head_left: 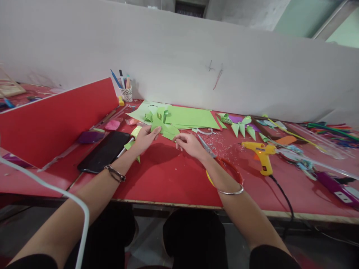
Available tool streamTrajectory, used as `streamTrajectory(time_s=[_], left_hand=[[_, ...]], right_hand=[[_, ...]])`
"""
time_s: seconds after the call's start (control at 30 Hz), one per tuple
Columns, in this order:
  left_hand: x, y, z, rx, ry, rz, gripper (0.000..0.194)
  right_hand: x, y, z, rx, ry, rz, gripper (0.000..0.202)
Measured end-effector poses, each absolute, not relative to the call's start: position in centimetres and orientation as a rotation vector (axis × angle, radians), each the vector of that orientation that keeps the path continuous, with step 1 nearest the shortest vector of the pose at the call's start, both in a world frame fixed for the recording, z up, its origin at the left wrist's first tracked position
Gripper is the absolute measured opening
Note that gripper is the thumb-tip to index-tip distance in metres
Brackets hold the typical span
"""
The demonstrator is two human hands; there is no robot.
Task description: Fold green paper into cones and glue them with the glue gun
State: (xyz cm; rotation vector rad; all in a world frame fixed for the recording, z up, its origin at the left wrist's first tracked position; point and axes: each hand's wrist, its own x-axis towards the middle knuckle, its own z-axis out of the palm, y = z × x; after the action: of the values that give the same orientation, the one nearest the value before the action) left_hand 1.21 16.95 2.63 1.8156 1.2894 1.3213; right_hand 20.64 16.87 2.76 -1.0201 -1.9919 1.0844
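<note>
A piece of light green paper [166,130] is held above the red tabletop between my two hands. My left hand [148,137] grips its left side, thumb on top. At its right corner, the fingertips of my right hand [188,143] pinch the edge. Behind it lie flat green paper sheets [193,116], with curled green cut pieces [157,114] in front of them. Scissors [206,145] rest partly under my right forearm, their orange-red and yellow handles [230,168] showing beside it. A roll of tape [136,131] sits near my left wrist.
A black phone [108,151] lies left of my forearm, by an upright red board [61,119]. To the right stands a yellow glue gun [262,153] with a black cord. Folded green paper cones [238,127] lie behind it. A pen cup [127,94] stands against the wall; a white cable [81,209] crosses the lower left.
</note>
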Motion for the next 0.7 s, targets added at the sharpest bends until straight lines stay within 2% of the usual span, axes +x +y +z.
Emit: streamTrajectory(time_s=[0.23, 0.4, 0.7], left_hand=[[1.29, 16.82, 2.1, 1.874, 1.236, 1.153, 0.041], [1.54, 16.48, 2.41, 1.951, 1.162, 1.049, 0.042], [1.4, 16.6, 2.33, 1.921, 1.216, 1.11, 0.042]], right_hand=[[20.24, 16.31, 3.56, -0.931, -1.939, 1.182, 0.024], [20.3, 16.42, 3.2, -0.935, -1.967, 1.08, 0.026], [20.41, 16.67, 3.28, -1.006, -1.907, 0.973, 0.024]])
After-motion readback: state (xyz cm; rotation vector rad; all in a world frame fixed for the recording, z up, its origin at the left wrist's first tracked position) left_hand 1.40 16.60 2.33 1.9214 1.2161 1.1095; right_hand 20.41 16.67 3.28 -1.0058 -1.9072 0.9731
